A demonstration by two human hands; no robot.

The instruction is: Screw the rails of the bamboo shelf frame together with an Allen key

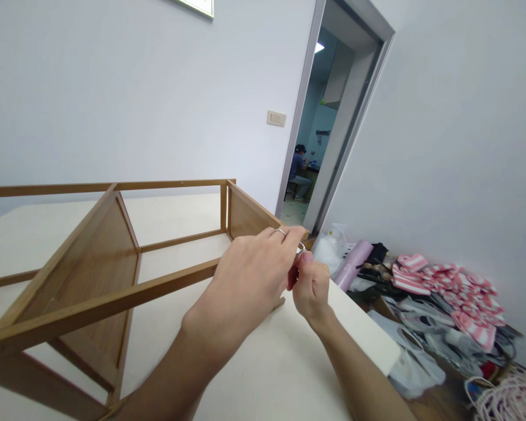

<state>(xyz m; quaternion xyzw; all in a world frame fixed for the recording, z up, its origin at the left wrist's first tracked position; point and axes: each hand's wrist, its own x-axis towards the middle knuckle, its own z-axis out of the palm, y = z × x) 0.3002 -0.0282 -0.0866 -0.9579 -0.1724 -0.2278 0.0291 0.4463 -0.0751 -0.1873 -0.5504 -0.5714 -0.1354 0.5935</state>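
A brown wooden shelf frame (170,286) lies on its side across a white tabletop (263,362). My left hand (249,272), with a ring on one finger, curls over the frame's right end; its fingertips are hidden. Close against it, my right hand (311,289) is closed, thumb and finger pinched at a small bent metal rod (301,248) that looks like a hex key. Most of the rod is covered by the fingers. A wooden panel (254,213) of the frame runs behind my left hand.
Right of the table are a pink roll (354,264), red-and-white striped cloth (451,286), plastic bags (416,362) and a coil of pale cord (512,397). Beyond a doorway (304,210), a person (298,169) sits at a counter. A light switch (276,118) is on the wall.
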